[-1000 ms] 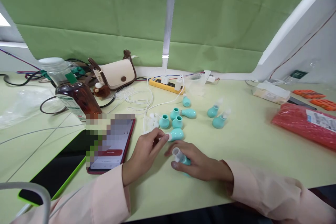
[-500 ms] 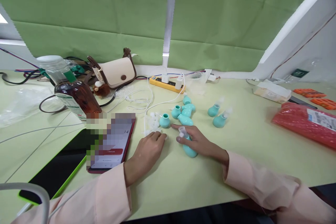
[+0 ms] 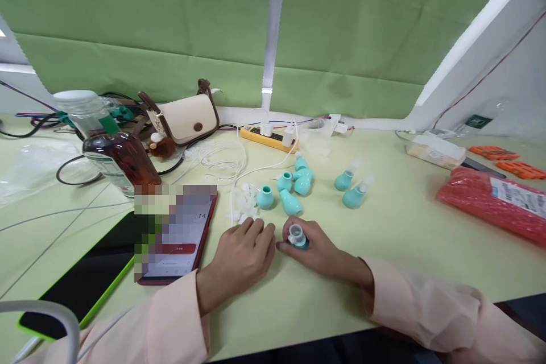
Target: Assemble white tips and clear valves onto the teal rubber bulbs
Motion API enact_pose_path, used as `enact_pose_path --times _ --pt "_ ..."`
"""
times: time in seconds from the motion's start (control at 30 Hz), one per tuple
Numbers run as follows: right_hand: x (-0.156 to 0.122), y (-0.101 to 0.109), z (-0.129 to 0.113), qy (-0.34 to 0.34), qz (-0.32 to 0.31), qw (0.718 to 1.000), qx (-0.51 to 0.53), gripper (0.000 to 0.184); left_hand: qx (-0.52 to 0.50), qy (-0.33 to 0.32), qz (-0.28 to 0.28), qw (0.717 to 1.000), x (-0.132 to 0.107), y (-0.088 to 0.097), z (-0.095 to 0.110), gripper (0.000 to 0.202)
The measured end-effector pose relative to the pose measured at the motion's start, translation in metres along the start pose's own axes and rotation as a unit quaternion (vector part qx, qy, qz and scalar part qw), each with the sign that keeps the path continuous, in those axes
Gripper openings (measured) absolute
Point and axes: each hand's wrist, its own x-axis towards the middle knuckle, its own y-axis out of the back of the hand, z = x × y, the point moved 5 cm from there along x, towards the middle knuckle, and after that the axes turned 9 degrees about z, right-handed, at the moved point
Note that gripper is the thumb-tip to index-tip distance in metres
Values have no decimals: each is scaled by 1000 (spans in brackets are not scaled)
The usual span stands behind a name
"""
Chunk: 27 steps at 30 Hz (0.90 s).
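My right hand (image 3: 313, 247) is wrapped round a teal squeeze bulb (image 3: 303, 244), whose clear plastic nozzle (image 3: 296, 233) points up toward me. Most of that bulb is hidden by the fingers. Just left of it, my left hand (image 3: 247, 250) is closed, knuckles up and fingers curled down; anything in its fingertips is out of sight. Small translucent white plastic pieces (image 3: 246, 202) lie beyond the left hand. Beside them an open-necked teal bulb (image 3: 265, 198) stands upright, with several more loose bulbs (image 3: 290, 202) to its right. Two bulbs with clear nozzles (image 3: 353, 196) stand farther right.
On the left are a red-cased phone (image 3: 181, 244), a green-edged phone (image 3: 81, 278) and a brown bottle (image 3: 121, 162). A cream handbag (image 3: 185, 119) and a yellow power strip (image 3: 268, 140) with white cables stand behind. A red plastic package (image 3: 490, 199) lies at the right.
My right hand has drawn slightly nearer and tilted the bulb's nozzle toward me, its fingers closing round it. My left hand has shifted a little right, fingers curled more. One loose bulb has rolled nearer.
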Motion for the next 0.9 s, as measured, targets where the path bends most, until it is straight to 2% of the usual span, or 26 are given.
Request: enact_pose_path --times 0.1,0.2,0.27,0.37,0.47,0.57,0.63,0.73,0.9 --pt "-5 -4 -4 3 -23 999 48 19 -181 72 -23 981 -3 0 3 14" --pt "-9 -7 -10 39 -47 997 50 24 -261 121 -67 955 -5 -4 7 17" --pt "-9 -6 -12 63 -36 997 26 21 -281 141 -87 945 -7 -6 8 20" --pt "-6 -4 -12 85 -2 996 -29 7 -311 172 -103 929 -8 -9 6 22" --pt "-6 -8 -10 104 -13 989 -109 11 -288 204 -108 929 -8 -9 1 21" --pt "-12 -16 -9 144 -51 973 -174 4 -241 181 -139 943 -8 -10 3 27" --pt "-17 -19 -10 172 -61 964 -193 4 -267 157 -169 936 -10 -13 8 27" --pt "-21 -20 -15 194 -70 963 -174 4 -384 180 -184 886 -13 -19 13 30" --pt "-19 -18 -25 212 -102 964 -128 5 -527 269 -162 790 -15 -26 13 37"
